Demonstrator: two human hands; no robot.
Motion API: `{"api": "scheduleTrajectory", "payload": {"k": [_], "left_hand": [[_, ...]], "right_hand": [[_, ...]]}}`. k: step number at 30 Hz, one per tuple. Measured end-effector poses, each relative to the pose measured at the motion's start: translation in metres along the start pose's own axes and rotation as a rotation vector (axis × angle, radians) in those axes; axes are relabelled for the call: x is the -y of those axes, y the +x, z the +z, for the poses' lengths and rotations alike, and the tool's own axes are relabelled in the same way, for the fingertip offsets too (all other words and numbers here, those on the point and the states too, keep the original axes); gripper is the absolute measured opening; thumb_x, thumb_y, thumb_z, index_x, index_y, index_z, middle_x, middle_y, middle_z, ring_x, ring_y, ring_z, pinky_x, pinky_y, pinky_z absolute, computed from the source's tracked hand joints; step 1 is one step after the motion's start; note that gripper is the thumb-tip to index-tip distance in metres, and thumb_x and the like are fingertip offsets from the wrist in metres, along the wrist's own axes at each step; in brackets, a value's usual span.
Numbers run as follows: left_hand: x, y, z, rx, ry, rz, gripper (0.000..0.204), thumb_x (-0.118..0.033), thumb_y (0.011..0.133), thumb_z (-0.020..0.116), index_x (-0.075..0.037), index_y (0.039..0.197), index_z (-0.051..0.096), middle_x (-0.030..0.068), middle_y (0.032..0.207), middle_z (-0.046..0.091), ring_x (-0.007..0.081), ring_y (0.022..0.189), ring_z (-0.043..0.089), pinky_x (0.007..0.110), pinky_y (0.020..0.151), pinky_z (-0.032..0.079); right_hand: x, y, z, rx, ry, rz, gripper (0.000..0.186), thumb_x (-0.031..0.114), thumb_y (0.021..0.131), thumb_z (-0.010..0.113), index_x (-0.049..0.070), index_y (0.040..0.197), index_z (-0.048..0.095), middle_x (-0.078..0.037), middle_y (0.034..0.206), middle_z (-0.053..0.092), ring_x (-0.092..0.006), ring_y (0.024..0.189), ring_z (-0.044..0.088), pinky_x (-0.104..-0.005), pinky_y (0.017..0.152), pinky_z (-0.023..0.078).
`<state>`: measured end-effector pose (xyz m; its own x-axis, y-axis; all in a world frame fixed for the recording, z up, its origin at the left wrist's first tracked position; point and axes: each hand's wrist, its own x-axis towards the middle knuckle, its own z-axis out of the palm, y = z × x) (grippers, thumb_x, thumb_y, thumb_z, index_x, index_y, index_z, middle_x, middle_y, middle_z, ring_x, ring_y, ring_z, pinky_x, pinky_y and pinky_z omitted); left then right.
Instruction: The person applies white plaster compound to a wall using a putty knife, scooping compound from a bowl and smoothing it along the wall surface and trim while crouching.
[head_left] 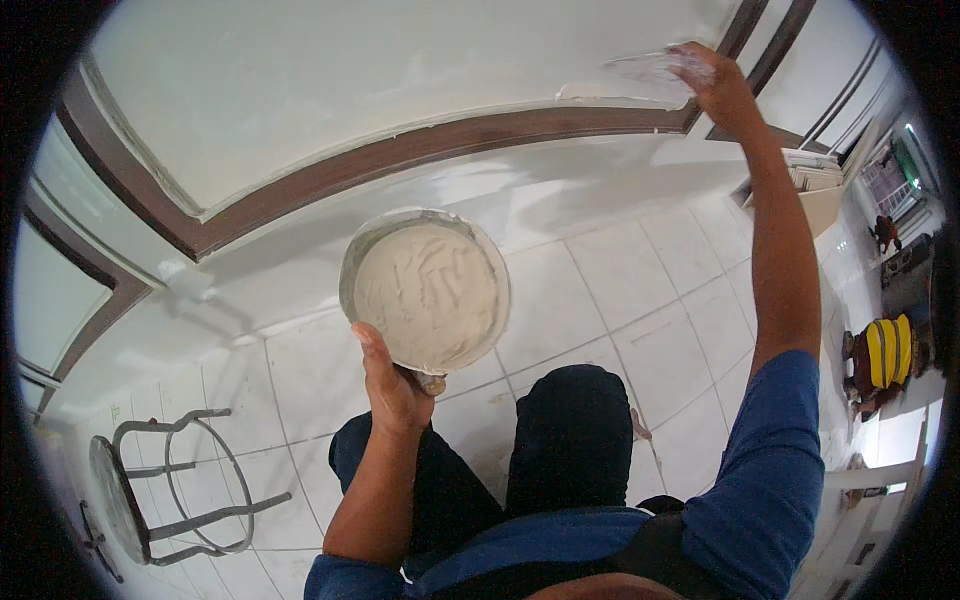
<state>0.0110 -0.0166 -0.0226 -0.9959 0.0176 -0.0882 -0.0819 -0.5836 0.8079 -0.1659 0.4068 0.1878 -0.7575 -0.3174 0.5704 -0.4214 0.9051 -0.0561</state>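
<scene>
Left hand (392, 385) grips the round pan of putty (428, 290) by its rim, at 12 o'clock from its fingers. Right hand (720, 85) clenches a trowel (650, 70) on the wall (350, 90), blade running 9 o'clock.

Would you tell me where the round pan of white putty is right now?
In the head view, the pan of putty sits left of centre, held up from below by the left hand above the tiled floor, just below the brown wall trim.
</scene>
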Motion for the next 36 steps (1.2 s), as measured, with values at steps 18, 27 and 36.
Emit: {"api": "scheduleTrajectory", "payload": {"k": [18, 27, 36], "left_hand": [[-0.005, -0.003, 0.004, -0.005, 0.029, 0.013, 0.095, -0.08, 0.085, 0.037, -0.006, 0.143, 0.03, 0.0139, 0.114, 0.059, 0.0155, 0.063, 0.06, 0.023, 0.04, 0.044], [0.001, -0.002, 0.005, -0.068, 0.027, 0.051, 0.094, -0.081, 0.084, 0.036, -0.007, 0.141, 0.033, 0.0128, 0.113, 0.06, 0.0157, 0.064, 0.06, 0.024, 0.04, 0.042], [0.0, -0.003, 0.002, -0.027, 0.049, -0.021, 0.096, -0.083, 0.083, 0.037, -0.007, 0.141, 0.033, 0.0133, 0.108, 0.061, 0.0144, 0.056, 0.059, 0.023, 0.035, 0.038]], "right_hand": [[0.033, -0.011, 0.078, -0.064, -0.184, -0.143, 0.023, 0.01, 0.091, 0.06, 0.01, 0.113, 0.064, -0.01, 0.112, 0.066, -0.0316, 0.105, 0.059, -0.043, 0.095, 0.046], [0.019, -0.014, 0.051, -0.33, -0.159, -0.152, 0.022, 0.019, 0.091, 0.063, 0.01, 0.11, 0.068, -0.009, 0.106, 0.07, -0.0327, 0.093, 0.065, -0.0411, 0.083, 0.052], [0.035, 0.014, 0.035, 0.014, -0.189, -0.171, 0.029, 0.016, 0.092, 0.064, 0.007, 0.119, 0.062, -0.013, 0.112, 0.067, -0.0332, 0.102, 0.061, -0.0412, 0.093, 0.046]]}}
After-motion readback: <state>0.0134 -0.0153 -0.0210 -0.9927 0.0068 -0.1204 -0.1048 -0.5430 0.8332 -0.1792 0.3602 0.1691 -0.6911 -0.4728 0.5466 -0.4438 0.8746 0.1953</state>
